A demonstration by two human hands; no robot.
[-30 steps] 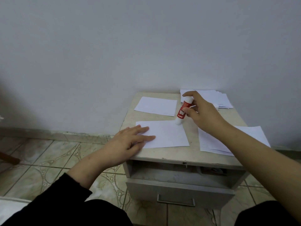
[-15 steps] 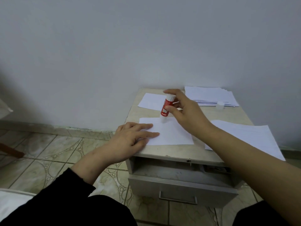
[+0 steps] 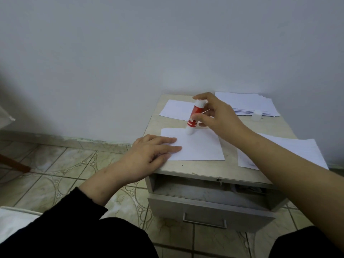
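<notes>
Glue stick (image 3: pixel 193 116): red body, white ends, held nearly upright with a slight tilt. Its lower white tip touches the middle sheet (image 3: pixel 201 148) close to that sheet's far edge.

Right hand (image 3: pixel 219 118): the fingers (image 3: pixel 202 96) are curled round the upper half of the stick, one fingertip over the top end and the thumb against the red body.

Left hand (image 3: pixel 149 153): the fingers (image 3: pixel 167 141) are straight and lie flat, grasping nothing. They press on the left part of the middle sheet, and the palm rests at the left edge of the bench (image 3: pixel 229 164).

Other items on the bench:
- A single sheet (image 3: pixel 175 109) lies at the far left, behind the stick.
- A stack of sheets (image 3: pixel 247 103) lies at the far right corner, slightly fanned.
- A white cap (image 3: pixel 257 114) stands at the near edge of that stack.
- A large sheet (image 3: pixel 290 148) lies at the right, partly under the right forearm.

A drawer (image 3: pixel 204 207) below the bench top stands partly pulled out. The floor (image 3: pixel 65 164) is tiled.
</notes>
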